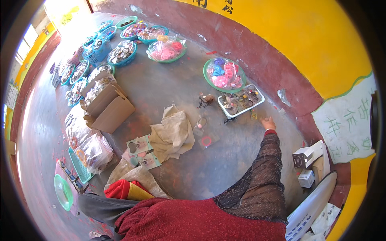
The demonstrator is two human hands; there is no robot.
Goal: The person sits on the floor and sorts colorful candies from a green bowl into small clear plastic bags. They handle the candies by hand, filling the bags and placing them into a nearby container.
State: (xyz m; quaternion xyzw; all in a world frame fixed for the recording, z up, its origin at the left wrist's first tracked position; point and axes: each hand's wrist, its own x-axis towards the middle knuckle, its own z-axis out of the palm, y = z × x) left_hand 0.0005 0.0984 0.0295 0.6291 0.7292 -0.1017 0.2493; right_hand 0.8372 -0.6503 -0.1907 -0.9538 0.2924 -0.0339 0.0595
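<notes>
The right hand [268, 122] is bare, and just behind its fingers [265, 119] a narrow red cuff [270, 131] shows at the wrist. From the cuff back runs a dark sleeve [265, 172] of loose, net-like knit (blackish with pale flecks), widening toward the shoulder. Farther back from the fingers lies a fuzzy deep-red top [193, 221]. Beside it sit grey trousers [100, 207] and a red-and-yellow garment [126, 190].
</notes>
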